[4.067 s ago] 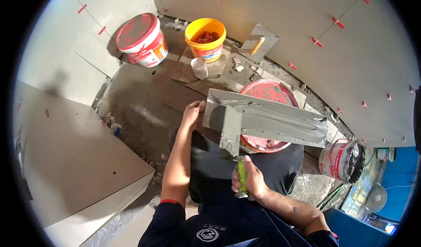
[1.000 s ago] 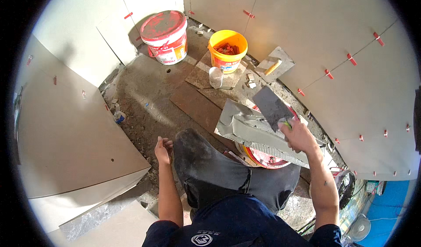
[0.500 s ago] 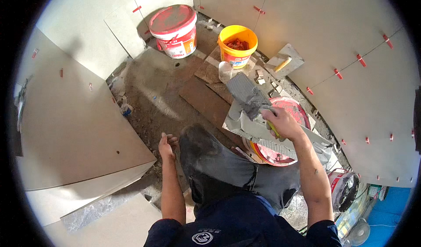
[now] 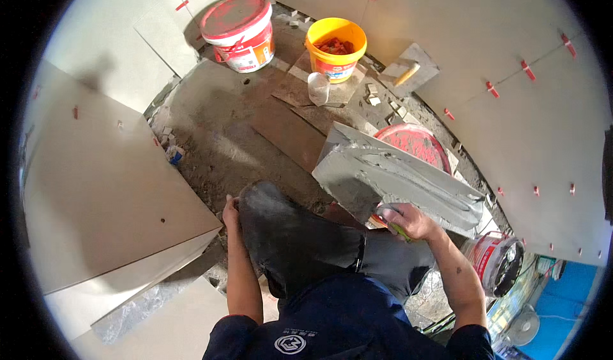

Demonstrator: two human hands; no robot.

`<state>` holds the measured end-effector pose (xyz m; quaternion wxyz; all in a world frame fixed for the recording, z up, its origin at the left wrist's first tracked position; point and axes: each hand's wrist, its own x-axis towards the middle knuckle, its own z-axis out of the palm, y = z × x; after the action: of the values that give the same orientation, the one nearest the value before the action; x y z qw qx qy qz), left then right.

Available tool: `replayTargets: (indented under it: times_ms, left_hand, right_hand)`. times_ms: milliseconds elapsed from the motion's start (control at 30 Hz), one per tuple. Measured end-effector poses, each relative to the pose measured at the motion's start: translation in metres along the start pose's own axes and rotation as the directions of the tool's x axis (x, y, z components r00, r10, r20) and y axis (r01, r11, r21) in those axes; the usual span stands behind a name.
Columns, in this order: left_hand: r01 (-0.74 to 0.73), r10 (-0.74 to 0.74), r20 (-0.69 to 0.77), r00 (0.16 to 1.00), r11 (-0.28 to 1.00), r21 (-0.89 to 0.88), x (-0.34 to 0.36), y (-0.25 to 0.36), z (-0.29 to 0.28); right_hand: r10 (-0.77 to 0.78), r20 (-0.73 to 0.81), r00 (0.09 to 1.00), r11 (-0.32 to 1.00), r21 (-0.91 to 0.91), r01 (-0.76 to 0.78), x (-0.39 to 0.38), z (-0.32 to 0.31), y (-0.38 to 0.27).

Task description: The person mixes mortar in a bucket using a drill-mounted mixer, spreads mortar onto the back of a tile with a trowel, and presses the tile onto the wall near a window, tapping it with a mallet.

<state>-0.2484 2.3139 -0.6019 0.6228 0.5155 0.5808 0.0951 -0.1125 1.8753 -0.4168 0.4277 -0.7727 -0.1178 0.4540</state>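
Observation:
My right hand [image 4: 412, 222] is closed around the yellow-green handle of a trowel [image 4: 397, 229], at the near edge of a rectangular tile. The trowel's blade is hard to tell apart from the grey surface beside it. Wet grey mortar with ridges and smears covers much of the tile [image 4: 338, 162], which lies slanted over a red-lidded bucket [image 4: 418, 144]. Beside my left knee is my left hand [image 4: 231, 214], holding nothing that I can see; its fingers are loosely apart and partly hidden by the knee.
A red-and-white lidded bucket [image 4: 239, 37] and a yellow bucket of red pieces [image 4: 337, 44] stand ahead, with a clear cup [image 4: 318, 88] nearby. A wooden-handled float [image 4: 408, 72] leans by the right wall. A mortar-stained bucket [image 4: 498, 264] lies at right. Large panels [image 4: 108, 187] stand left.
My right hand has drawn the trowel back toward me, from above the tile's far side to its near edge. My left hand has shifted closer against my knee. The view has tilted slightly.

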Motion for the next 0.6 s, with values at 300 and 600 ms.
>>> replayTargets:
  times_ms: [300, 600]
  left_hand:
    - [-0.073, 0.083, 0.107, 0.991, 0.993, -0.093, 0.006, 0.001, -0.012]
    - [-0.065, 0.102, 0.129, 0.986, 0.962, -0.266, 0.018, 0.017, -0.01]
  right_hand:
    - [0.064, 0.189, 0.98, 0.997, 0.026, -0.07, -0.003, 0.012, 0.014]
    - [-0.087, 0.095, 0.992, 0.872, 0.488, 0.03, -0.027, 0.027, -0.036]
